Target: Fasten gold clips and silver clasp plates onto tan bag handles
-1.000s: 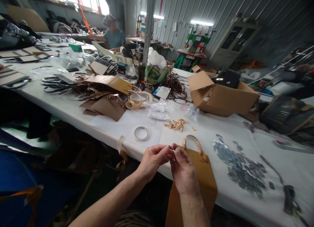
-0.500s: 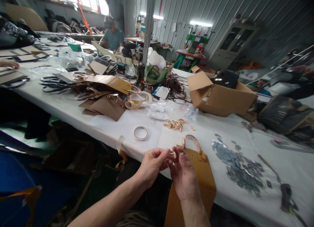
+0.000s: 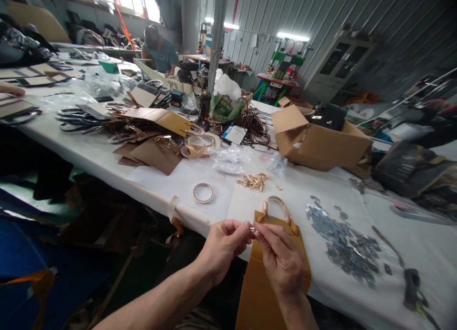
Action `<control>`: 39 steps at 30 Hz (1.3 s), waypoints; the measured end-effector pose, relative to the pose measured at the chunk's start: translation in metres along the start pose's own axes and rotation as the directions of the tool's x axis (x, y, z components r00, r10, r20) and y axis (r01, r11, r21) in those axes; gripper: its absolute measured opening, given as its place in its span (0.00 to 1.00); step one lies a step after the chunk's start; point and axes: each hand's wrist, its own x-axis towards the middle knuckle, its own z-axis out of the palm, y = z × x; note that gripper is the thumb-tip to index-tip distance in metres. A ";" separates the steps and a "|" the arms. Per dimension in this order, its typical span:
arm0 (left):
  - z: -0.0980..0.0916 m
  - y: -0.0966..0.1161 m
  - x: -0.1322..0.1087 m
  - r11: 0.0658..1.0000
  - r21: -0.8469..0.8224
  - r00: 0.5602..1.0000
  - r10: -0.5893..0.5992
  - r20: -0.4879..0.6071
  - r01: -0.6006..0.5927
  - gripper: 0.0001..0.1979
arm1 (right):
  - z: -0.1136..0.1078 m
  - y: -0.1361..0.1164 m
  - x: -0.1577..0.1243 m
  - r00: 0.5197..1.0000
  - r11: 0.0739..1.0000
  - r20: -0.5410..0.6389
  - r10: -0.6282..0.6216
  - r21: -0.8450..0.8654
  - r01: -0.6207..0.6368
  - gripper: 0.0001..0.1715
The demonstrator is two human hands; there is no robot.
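Note:
Between the fingertips of both hands is a small shiny metal fitting, mostly covered by the fingers. My left hand pinches it from the left. From the right, my right hand pinches the same piece, fingers bent and closed. Under and behind the right hand hangs a tan leather bag panel over the table edge, its looped handle wrapped in clear film. Beyond the hands lies a pile of small gold metal fittings. A roll of tape lies flat to the left of them.
Right of the hands spreads a heap of grey metal plates, with a dark corded tool farther right. Stacked brown bag panels lie at left, a cardboard box behind right. A person sits across the table; another person's hand shows far left.
My right hand has turned inward, and its raised, loose fingers have closed onto the small fitting. The left hand keeps its pinch. The view has shifted slightly.

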 end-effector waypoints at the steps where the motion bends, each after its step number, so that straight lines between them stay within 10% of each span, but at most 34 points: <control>1: 0.000 -0.001 0.000 1.000 0.021 1.000 0.019 -0.014 -0.019 0.23 | 0.001 0.001 -0.001 1.000 1.000 -0.016 0.008 0.007 -0.008 0.10; 12: 0.000 -0.008 -0.001 0.866 0.390 0.939 0.345 -0.013 -0.313 0.14 | 0.010 0.001 -0.013 0.913 0.846 0.075 0.401 0.352 -0.401 0.14; 18: 0.000 -0.002 -0.005 0.679 0.591 0.897 0.376 0.230 -0.436 0.14 | 0.026 -0.002 -0.024 0.723 0.361 0.150 0.674 0.787 -0.500 0.16; 23: -0.001 0.004 -0.006 0.655 0.595 0.880 0.414 0.234 -0.466 0.11 | 0.039 -0.011 -0.032 0.686 0.139 0.250 0.684 0.878 -0.458 0.12; 34: -0.005 0.010 -0.008 0.626 0.589 0.851 0.466 0.242 -0.510 0.13 | 0.057 -0.008 -0.041 0.680 0.136 0.207 0.703 0.900 -0.414 0.15; 39: -0.013 0.025 -0.009 0.686 0.521 0.857 0.344 0.382 -0.508 0.16 | 0.042 -0.012 -0.032 0.633 -0.011 0.387 0.671 0.858 -0.513 0.13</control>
